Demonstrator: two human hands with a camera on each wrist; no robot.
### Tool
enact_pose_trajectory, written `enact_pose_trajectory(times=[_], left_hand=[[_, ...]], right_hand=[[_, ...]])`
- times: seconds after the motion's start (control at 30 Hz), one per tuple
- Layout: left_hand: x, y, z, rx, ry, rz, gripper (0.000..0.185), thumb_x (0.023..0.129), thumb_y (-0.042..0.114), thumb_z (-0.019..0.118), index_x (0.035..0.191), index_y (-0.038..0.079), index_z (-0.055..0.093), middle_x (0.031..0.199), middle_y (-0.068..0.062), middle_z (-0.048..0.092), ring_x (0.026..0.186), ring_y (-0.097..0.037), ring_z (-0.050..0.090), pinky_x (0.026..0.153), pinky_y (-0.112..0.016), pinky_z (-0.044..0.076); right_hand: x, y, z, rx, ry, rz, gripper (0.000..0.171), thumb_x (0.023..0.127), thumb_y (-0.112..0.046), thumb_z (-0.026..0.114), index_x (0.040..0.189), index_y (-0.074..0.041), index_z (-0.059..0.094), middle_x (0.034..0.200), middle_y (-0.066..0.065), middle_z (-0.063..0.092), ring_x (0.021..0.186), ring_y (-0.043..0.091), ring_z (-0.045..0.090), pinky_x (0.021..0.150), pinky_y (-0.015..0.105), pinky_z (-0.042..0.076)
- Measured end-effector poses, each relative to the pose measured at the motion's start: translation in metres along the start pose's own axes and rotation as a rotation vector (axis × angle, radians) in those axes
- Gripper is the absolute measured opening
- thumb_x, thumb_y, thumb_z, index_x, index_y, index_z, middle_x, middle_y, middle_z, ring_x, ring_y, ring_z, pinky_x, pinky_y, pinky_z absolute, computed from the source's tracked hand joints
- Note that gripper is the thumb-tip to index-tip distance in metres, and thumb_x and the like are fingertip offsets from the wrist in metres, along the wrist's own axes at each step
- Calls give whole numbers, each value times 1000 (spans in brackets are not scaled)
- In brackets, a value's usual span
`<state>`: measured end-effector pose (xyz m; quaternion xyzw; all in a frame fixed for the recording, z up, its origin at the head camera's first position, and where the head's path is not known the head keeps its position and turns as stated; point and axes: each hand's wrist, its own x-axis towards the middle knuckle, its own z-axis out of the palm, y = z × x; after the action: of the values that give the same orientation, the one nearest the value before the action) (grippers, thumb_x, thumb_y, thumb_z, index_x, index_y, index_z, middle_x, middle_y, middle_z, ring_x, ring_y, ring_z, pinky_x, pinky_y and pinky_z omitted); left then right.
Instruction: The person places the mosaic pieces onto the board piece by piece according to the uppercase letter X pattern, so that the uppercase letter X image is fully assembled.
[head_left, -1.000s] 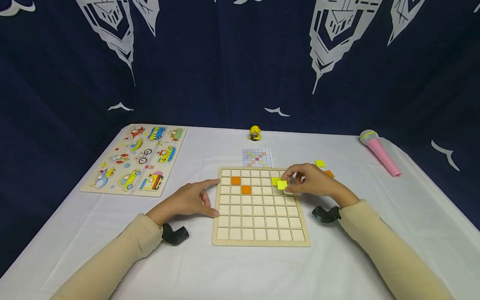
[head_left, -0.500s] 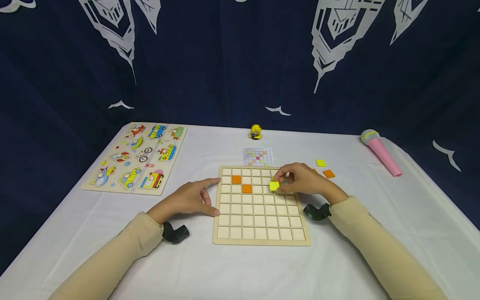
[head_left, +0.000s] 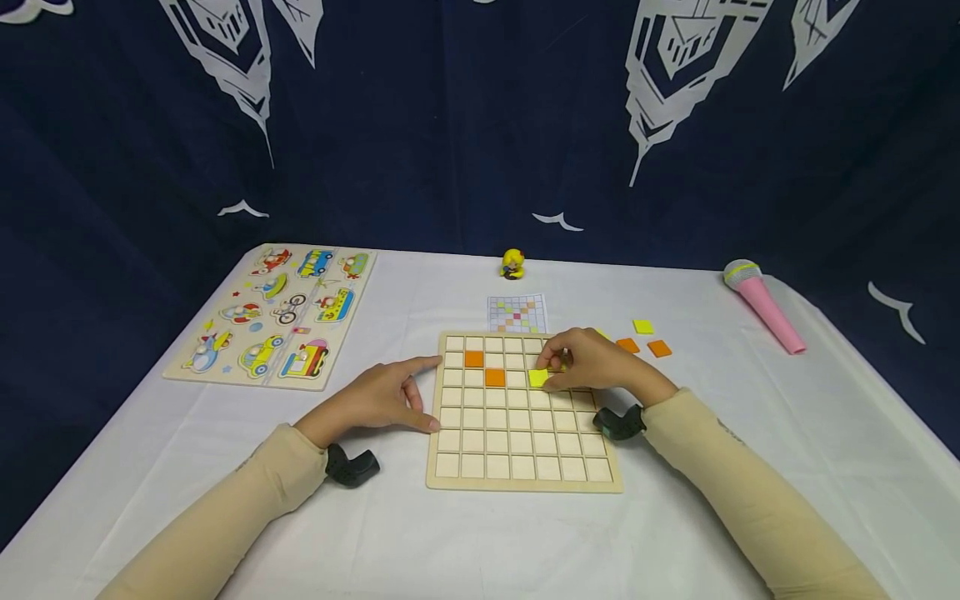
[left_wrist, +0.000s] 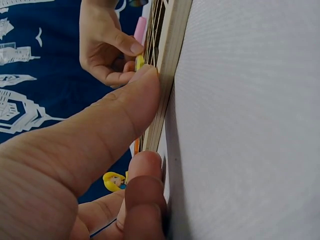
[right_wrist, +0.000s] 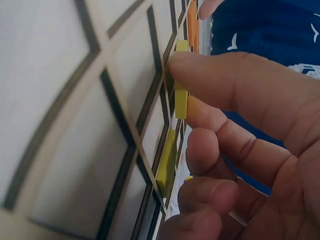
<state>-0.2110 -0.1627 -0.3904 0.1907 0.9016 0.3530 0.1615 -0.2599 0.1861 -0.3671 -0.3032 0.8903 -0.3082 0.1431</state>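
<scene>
A wooden grid board [head_left: 524,485] lies flat on the table, with two orange tiles [head_left: 495,377] in its upper left cells. My right hand [head_left: 592,360] pinches a yellow tile [head_left: 538,378] between thumb and index finger, over a cell in the second row. In the right wrist view the pinched tile stands close to the grid, and another yellow tile [right_wrist: 166,162] sits in a cell beside it; my hand hides that one in the head view. At the board's left edge, my left hand [head_left: 375,402] rests with thumb and index finger spread against the rim.
Loose orange tiles [head_left: 659,348] and a yellow tile [head_left: 642,327] lie right of the board. Behind it are a printed colour-grid card [head_left: 517,313] and a small yellow-haired figurine [head_left: 512,264]. A vehicle puzzle board [head_left: 273,317] is at left, a pink microphone [head_left: 765,307] at right.
My right hand has moved left across the board with the yellow tile and lowered it toward a cell. Orange tiles behind the hand have come into view. My left hand stays in place.
</scene>
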Motion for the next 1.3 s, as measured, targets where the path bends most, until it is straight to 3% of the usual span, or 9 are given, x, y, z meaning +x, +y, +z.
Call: enact_pose_trajectory(times=[0.23, 0.43, 0.67, 0.8, 0.9, 1.07, 1.3], left_hand=[[-1, 1, 0, -8, -3, -12, 100, 80, 27, 99, 162, 3, 47, 80, -1, 68, 64, -15, 56, 63, -28, 42], [-1, 2, 0, -5, -5, -7, 100, 80, 26, 99, 162, 2, 47, 80, 0, 68, 64, -15, 56, 63, -28, 42], [-1, 2, 0, 4, -7, -7, 100, 80, 27, 98, 162, 2, 47, 80, 0, 68, 65, -15, 56, 63, -28, 42], [-2, 2, 0, 1, -8, -11, 100, 80, 27, 99, 162, 3, 46, 80, 0, 68, 65, -15, 56, 64, -29, 42], [-1, 1, 0, -1, -8, -12, 100, 80, 27, 99, 162, 3, 47, 80, -1, 68, 65, -15, 55, 64, -30, 42], [-1, 1, 0, -1, -7, -12, 100, 80, 26, 99, 162, 3, 47, 80, -1, 67, 65, -16, 55, 64, -31, 43], [-1, 2, 0, 4, -6, -17, 100, 80, 27, 99, 162, 4, 47, 80, 0, 68, 65, -16, 56, 65, -30, 43]], right_hand=[[3, -4, 1, -50, -12, 40, 17, 86, -8, 91, 97, -6, 77, 82, -3, 60, 71, 15, 48, 70, 31, 42], [-2, -3, -6, -9, 4, 27, 18, 88, -11, 89, 102, -6, 79, 83, -3, 60, 67, 14, 46, 67, 29, 40], [-16, 10, -18, 77, 47, 16, 15, 95, -9, 82, 108, -2, 78, 85, -3, 59, 72, 13, 49, 70, 27, 41], [-26, 18, -24, 150, 78, 0, 17, 97, -5, 80, 112, 1, 79, 94, 4, 67, 81, 15, 54, 74, 26, 46], [-35, 23, -28, 219, 95, 15, 18, 97, -4, 79, 114, 2, 78, 103, 10, 70, 78, 14, 55, 66, 26, 46], [-49, 32, -34, 319, 103, 34, 25, 97, -2, 78, 120, 6, 73, 91, 4, 63, 62, 11, 48, 52, 26, 39], [-67, 51, -42, 374, 132, 32, 29, 99, 1, 73, 124, 13, 67, 90, 2, 62, 70, 12, 57, 60, 29, 48]])
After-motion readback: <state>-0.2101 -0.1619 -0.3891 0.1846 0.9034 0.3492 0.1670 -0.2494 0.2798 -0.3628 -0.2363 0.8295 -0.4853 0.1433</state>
